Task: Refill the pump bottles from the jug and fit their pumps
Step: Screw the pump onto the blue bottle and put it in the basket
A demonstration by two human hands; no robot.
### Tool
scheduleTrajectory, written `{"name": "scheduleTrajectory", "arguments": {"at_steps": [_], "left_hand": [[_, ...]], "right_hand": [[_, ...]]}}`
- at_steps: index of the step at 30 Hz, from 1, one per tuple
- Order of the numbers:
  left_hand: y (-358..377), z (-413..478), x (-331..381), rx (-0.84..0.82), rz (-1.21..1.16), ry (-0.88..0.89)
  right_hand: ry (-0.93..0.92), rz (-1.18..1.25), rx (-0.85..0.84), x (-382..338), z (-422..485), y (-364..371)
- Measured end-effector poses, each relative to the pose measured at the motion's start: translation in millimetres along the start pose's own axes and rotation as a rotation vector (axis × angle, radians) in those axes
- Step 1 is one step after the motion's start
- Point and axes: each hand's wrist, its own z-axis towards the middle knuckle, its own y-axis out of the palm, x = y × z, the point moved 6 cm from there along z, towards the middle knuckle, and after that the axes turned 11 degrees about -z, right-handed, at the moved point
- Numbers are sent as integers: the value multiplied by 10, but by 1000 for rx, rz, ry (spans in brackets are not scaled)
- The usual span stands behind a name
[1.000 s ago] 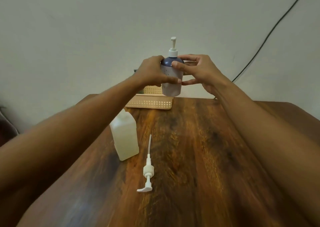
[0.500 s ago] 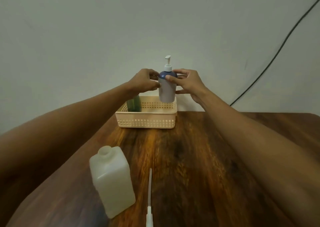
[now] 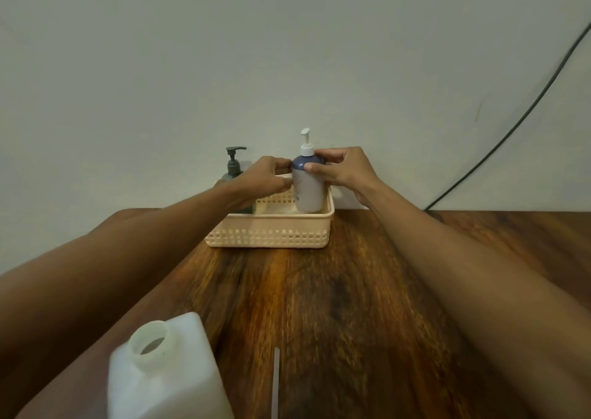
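A blue-shouldered pump bottle with a white pump stands upright in the right end of a beige perforated basket. My right hand grips its shoulder from the right. My left hand touches its left side with the fingertips. A dark green pump bottle stands in the basket's left end, partly hidden behind my left wrist. An uncapped white jug sits at the near left. The dip tube of a loose white pump shows at the bottom edge.
The wooden table ends against a pale wall just behind the basket. A black cable runs down the wall at the right to the table's back edge.
Both hands have carried the blue bottle away from me and lowered it into the basket's right end. The view has tilted up, so the jug and loose pump slid toward the bottom edge.
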Motion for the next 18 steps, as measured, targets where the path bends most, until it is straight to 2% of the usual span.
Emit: {"name": "scheduleTrajectory", "arguments": {"at_steps": [10, 18], "left_hand": [[85, 37, -201, -28, -71, -72], [78, 42, -217, -24, -29, -95]], "right_hand": [[-16, -254, 20, -9, -67, 55], [-17, -303, 31, -51, -114, 59]]}}
